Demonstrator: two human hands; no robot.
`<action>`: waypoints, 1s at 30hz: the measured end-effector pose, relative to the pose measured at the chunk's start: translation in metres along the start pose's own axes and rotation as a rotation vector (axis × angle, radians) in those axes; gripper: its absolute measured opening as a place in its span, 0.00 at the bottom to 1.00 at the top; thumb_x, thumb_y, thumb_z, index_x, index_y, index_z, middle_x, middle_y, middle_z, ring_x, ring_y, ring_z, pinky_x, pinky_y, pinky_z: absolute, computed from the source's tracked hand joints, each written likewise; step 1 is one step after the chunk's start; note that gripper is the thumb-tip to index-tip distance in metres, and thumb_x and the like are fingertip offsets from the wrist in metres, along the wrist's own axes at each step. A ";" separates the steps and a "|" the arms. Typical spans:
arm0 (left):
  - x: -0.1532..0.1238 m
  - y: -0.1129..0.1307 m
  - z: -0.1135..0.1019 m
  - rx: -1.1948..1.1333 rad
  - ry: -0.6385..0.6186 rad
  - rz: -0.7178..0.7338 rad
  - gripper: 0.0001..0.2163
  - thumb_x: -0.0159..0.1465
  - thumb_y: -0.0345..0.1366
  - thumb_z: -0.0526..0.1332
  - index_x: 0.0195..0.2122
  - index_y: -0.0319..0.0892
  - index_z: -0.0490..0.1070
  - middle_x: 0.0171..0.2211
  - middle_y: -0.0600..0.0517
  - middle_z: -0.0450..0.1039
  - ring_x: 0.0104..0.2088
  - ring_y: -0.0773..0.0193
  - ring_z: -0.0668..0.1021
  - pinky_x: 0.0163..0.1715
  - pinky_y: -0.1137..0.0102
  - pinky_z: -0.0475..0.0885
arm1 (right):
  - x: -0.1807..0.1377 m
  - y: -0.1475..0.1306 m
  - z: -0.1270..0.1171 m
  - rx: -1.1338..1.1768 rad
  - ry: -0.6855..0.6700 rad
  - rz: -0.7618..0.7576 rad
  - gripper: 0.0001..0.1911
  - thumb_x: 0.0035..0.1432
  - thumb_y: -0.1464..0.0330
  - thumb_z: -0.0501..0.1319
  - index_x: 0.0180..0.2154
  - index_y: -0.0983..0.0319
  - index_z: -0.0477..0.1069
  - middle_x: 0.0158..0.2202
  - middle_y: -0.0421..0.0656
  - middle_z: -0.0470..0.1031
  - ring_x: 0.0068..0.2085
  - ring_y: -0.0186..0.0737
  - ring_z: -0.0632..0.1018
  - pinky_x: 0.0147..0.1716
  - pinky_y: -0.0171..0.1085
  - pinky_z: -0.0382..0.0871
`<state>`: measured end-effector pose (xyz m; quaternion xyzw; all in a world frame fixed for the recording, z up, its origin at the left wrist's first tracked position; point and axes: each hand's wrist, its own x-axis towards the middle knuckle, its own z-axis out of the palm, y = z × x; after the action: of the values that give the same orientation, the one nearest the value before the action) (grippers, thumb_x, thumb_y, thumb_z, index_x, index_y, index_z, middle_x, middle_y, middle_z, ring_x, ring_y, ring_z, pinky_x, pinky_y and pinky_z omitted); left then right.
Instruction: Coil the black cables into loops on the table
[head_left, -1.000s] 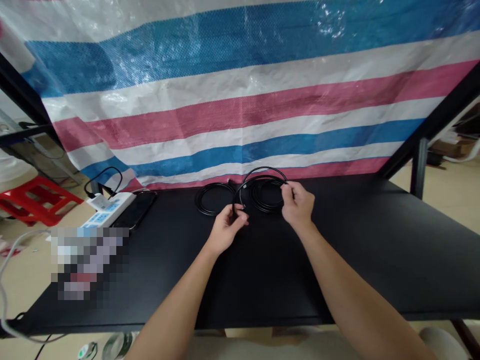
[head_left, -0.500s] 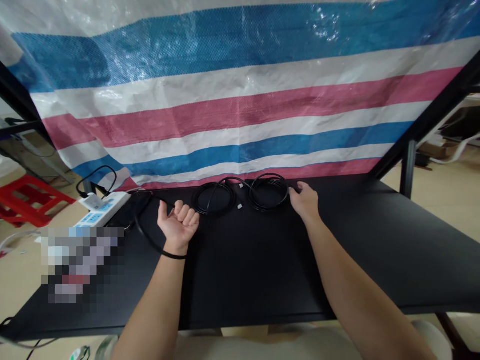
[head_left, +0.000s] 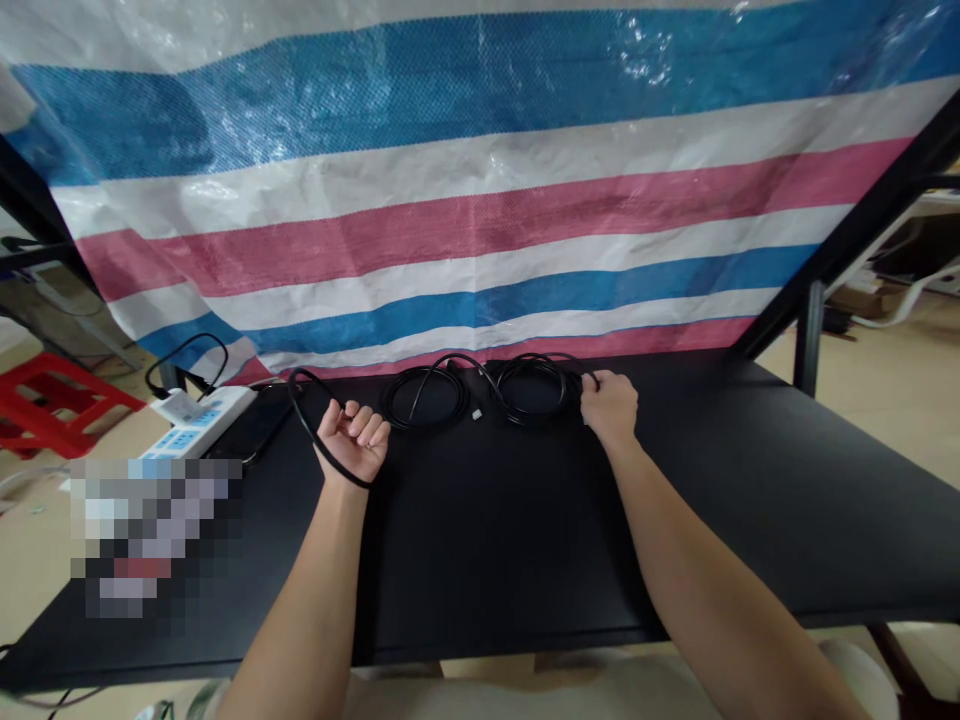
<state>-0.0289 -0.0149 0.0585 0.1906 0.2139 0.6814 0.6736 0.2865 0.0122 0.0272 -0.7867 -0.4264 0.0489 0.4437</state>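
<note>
My left hand is palm up with its fingers curled, over the left part of the black table. A loop of black cable arcs from the fingers round to the base of the hand, across the wrist. My right hand is closed on black cable at the right side of the right-hand coil. The left-hand coil lies flat beside it, and a strand of cable arches between the two. A small white connector rests between the coils.
At the left stand a white power strip with a plugged-in adapter and a dark phone-like slab. A blurred-out patch covers the front left. Behind the table hangs a striped tarp; a red stool is beyond the left edge.
My right hand has closed on the cable, and the right coil's shape has shifted. The loop at my left hand has moved up from the wrist. One of two white connectors is now out of sight.
</note>
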 end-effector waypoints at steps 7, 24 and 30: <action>0.003 0.020 -0.012 -0.099 0.052 0.095 0.21 0.68 0.40 0.49 0.17 0.41 0.54 0.13 0.60 0.45 0.13 0.74 0.52 0.13 0.77 0.53 | 0.006 -0.010 -0.010 0.973 0.104 0.322 0.13 0.58 0.59 0.50 0.26 0.56 0.51 0.14 0.30 0.56 0.12 0.30 0.58 0.13 0.30 0.53; 0.003 0.033 -0.019 -0.124 0.132 0.229 0.22 0.68 0.38 0.44 0.15 0.42 0.46 0.12 0.60 0.41 0.11 0.74 0.49 0.11 0.77 0.52 | 0.000 -0.008 -0.008 0.882 0.168 -0.108 0.32 0.33 0.54 0.69 0.31 0.54 0.47 0.21 0.27 0.56 0.20 0.30 0.63 0.22 0.34 0.61; -0.002 0.031 -0.013 -0.128 0.099 0.188 0.22 0.70 0.39 0.40 0.17 0.42 0.48 0.12 0.60 0.43 0.11 0.74 0.50 0.11 0.77 0.51 | -0.012 -0.010 -0.006 0.303 -0.011 -0.097 0.40 0.20 0.52 0.73 0.33 0.56 0.52 0.28 0.34 0.62 0.31 0.40 0.71 0.34 0.43 0.67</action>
<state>-0.0620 -0.0176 0.0647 0.1327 0.1843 0.7621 0.6063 0.2756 0.0024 0.0343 -0.6888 -0.4542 0.0955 0.5569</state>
